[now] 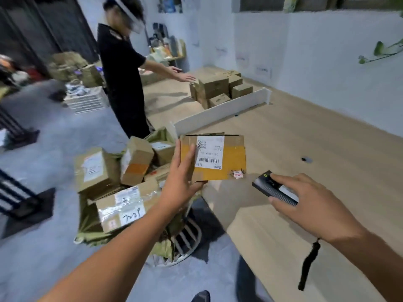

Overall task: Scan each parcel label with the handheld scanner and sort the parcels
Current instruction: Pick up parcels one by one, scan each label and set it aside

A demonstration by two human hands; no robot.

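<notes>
Cardboard parcel (233,159): left hand (181,182); scanner (267,188): right hand (316,205).

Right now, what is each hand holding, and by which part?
Left hand grips the parcel by its left edge; right hand holds the scanner by its near end.

Even, fairly bright indoor light on my worktop (305,138); soft shadows, motion blur beyond it, walls bowed.

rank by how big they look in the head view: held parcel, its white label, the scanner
1. held parcel
2. white label and scanner: look about alike, scanner partly hidden, so unranked
</notes>
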